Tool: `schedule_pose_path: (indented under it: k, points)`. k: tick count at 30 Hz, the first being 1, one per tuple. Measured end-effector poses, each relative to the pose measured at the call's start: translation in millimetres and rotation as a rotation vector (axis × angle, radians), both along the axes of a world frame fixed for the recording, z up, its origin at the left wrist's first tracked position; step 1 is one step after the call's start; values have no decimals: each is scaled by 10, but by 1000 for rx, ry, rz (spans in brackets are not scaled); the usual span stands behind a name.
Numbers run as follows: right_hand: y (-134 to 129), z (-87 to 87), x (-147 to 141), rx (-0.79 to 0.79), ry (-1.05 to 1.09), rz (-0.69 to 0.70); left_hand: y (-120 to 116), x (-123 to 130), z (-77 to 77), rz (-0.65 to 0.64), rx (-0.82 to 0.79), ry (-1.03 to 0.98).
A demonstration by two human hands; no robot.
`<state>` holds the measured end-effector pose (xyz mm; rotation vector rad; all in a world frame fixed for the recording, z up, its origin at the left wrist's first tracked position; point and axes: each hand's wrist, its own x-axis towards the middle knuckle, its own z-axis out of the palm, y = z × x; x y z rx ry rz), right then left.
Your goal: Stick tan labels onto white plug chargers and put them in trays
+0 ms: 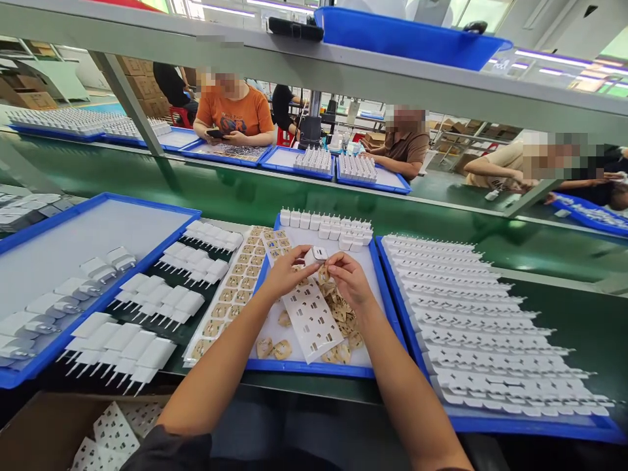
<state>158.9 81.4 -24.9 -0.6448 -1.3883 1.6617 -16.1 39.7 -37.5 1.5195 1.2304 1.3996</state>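
Note:
My left hand [289, 269] grips a white charger plug [316, 254], its slotted end face turned up toward me. Close beside it, my right hand [349, 278] pinches what looks like a small tan sticker [323, 272] at the charger's near edge. Beneath both hands lies a white sheet [312, 320] with dark cut-out marks. A heap of loose tan stickers [346, 314] partly surrounds that sheet in a blue-rimmed tray [314, 369]. Several white chargers [326, 226] stand in rows at the tray's back, pins up.
Sheets of tan stickers [230, 288] and groups of chargers [132, 350] lie left. A left tray [122, 209] holds more; a right tray [540, 424] carries dense charger rows. A shelf beam [343, 62] crosses above. Co-workers, including a person in orange [235, 114], sit opposite.

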Motion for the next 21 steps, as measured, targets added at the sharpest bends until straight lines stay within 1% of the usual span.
schedule_pose_path:
  k: [2,4,6,8,13,17,21]
  points:
    - [3,3,-12,7,16,-47,-5,4,-7,11,46,33]
    - [16,-1,-27,6,49,-129,-18,21,-11,22,88,63]
    - [33,-9,-37,7,82,-207,-34,46,-14,26,110,88]
    - [46,-17,-40,19,97,-252,-49,69,-17,15,116,113]
    - [41,-23,-29,79,28,-257,-66,96,-7,-3,106,190]
    - [36,-27,-27,102,3,-254,-64,101,4,11,87,169]
    - [41,-37,-29,110,-5,-251,-62,99,-3,5,108,176]
